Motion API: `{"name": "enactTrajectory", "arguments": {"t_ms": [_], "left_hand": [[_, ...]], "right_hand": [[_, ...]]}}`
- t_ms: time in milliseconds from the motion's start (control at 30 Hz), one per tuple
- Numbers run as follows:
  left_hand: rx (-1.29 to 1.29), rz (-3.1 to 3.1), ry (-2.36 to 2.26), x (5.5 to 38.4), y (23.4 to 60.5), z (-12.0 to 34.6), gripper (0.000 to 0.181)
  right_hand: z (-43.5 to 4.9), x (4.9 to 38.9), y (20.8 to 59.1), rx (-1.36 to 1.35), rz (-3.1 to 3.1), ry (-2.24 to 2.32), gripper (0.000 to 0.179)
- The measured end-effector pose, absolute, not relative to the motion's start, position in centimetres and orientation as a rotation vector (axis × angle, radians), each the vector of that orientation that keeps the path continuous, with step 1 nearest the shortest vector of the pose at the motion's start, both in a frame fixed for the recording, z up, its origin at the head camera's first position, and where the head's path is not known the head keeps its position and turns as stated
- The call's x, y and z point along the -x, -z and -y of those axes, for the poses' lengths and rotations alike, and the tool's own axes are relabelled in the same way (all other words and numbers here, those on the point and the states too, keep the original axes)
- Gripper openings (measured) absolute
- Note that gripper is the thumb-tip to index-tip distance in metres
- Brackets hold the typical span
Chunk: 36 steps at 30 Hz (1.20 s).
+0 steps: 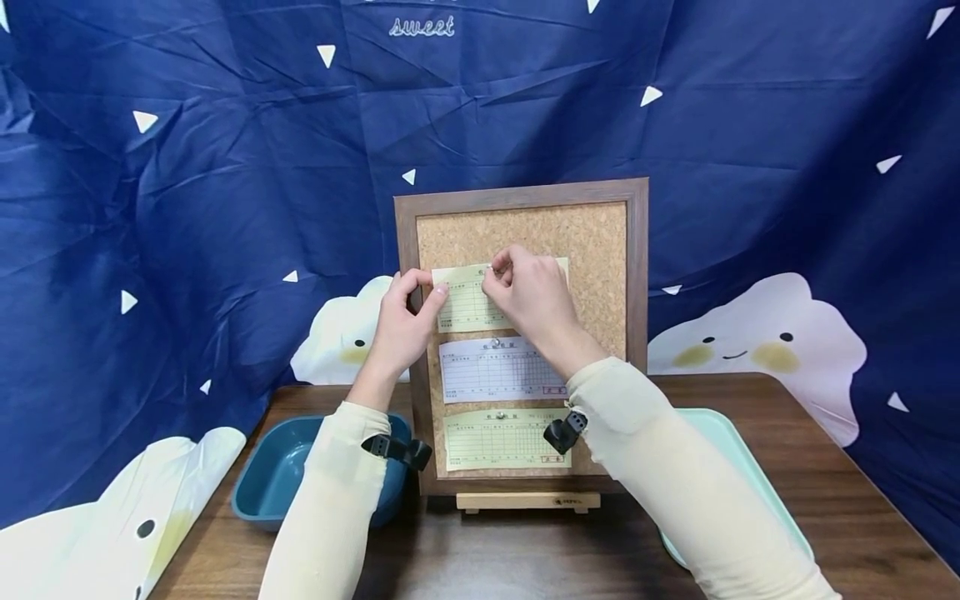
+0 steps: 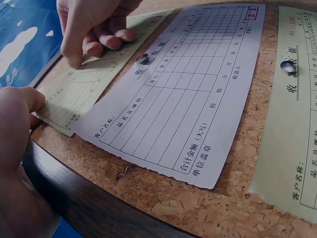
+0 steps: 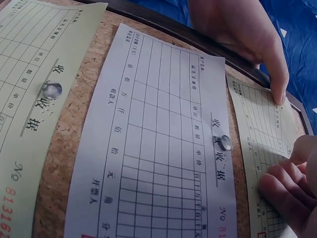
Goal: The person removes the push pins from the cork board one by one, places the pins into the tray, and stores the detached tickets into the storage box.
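Note:
A framed corkboard [image 1: 596,292] stands upright with three receipt slips on it, one above another. The top yellow receipt [image 1: 461,304] lies against the cork; my left hand [image 1: 401,321] pinches its left edge, thumb on the paper's face. At that slip's top middle, my right hand [image 1: 536,296] pinches a small pushpin [image 1: 490,268], mostly hidden by the fingers. Below hangs a white receipt [image 2: 173,94], fixed by a silver pushpin [image 3: 225,143] at its top. The lowest yellow receipt [image 1: 502,446] has a silver pushpin [image 2: 288,66] too.
The board rests on a small wooden easel [image 1: 528,501] on a dark wood table [image 1: 487,558]. A blue basin [image 1: 262,475] stands at left, partly behind my left forearm. A pale green tray [image 1: 750,471] lies at right under my right forearm. A blue curtain [image 1: 525,100] hangs behind.

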State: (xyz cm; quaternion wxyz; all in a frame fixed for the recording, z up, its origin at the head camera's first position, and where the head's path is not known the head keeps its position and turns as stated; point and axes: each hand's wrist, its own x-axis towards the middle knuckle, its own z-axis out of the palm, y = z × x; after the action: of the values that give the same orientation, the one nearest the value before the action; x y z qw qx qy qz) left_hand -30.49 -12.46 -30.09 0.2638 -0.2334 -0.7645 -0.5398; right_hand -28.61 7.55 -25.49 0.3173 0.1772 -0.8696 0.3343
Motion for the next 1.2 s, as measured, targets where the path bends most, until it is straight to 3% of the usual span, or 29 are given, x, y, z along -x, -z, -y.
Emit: {"name": "enactTrajectory", "arguments": {"t_ms": [1200], "left_hand": [[0.663, 2.08, 1.462, 30.58, 30.07, 12.68, 0.018]], "right_hand": [[-7.22, 28.57, 25.07, -0.354, 2.312, -0.948, 0.013]]}}
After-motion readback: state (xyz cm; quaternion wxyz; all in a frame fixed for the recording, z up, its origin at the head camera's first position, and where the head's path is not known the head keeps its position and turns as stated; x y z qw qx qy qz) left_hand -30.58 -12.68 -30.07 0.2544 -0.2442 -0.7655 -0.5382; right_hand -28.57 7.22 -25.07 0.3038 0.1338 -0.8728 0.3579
